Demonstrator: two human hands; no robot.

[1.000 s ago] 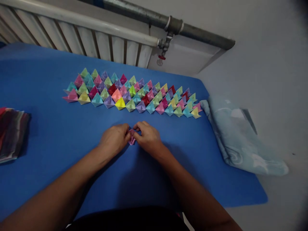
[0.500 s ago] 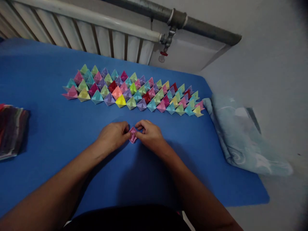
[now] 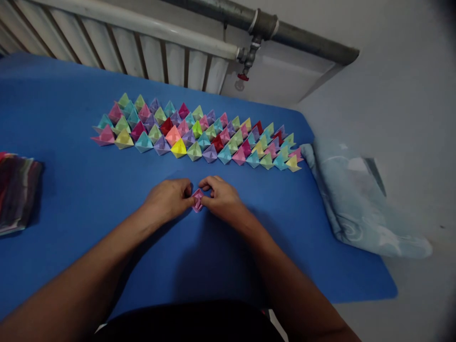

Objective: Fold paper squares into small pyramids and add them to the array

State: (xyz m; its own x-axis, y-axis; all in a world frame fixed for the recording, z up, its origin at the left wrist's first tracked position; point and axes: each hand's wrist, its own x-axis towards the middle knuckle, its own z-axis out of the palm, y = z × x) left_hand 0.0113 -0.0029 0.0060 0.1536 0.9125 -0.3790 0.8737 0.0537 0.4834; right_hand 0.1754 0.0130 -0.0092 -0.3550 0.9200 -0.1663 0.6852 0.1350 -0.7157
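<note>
your left hand and right hand meet at one small pink paper piece, low over the blue tabletop, on your side of the boat rows. left thumb sits on the piece's left edge, left fingers curled in close. right thumb on its right edge, right index arched with a visible gap to the thumb. can't tell if a finger behind closes either pinch.

beyond your hands: staggered rows of multicolored paper boats, packed close, points up, well apart from the pink piece. far left: stack of dark and red sheets, partly cut off. right: folded pale blue blanket by the table's edge. back: white radiator, red valve handle.
</note>
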